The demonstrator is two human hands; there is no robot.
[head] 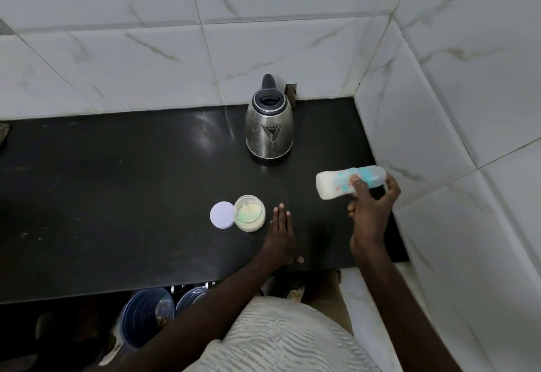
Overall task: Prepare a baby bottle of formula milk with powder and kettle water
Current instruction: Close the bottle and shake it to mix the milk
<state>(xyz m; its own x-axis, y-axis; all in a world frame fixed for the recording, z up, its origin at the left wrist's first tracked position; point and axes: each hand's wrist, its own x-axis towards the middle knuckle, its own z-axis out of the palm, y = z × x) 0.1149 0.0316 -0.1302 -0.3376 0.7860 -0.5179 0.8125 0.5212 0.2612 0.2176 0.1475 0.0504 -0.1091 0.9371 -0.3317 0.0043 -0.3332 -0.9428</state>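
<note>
the right hand (373, 207) grips the baby bottle (333, 185), held on its side above the black counter (117, 196). the left hand (281, 234) lies flat on the counter, fingers straight. at its 10 o'clock stands the open powder jar (249, 212), its white lid (222, 215) touching at 9. the kettle (269, 125) stands at 12, near the tiled wall (439, 108), well apart from both hands.

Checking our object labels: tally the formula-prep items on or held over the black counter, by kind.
Stainless-steel electric kettle: 1
Clear glass jar of pale powder: 1
Flat white round lid: 1
Translucent baby bottle with blue print, gripped by right hand: 1
Total: 4
</note>
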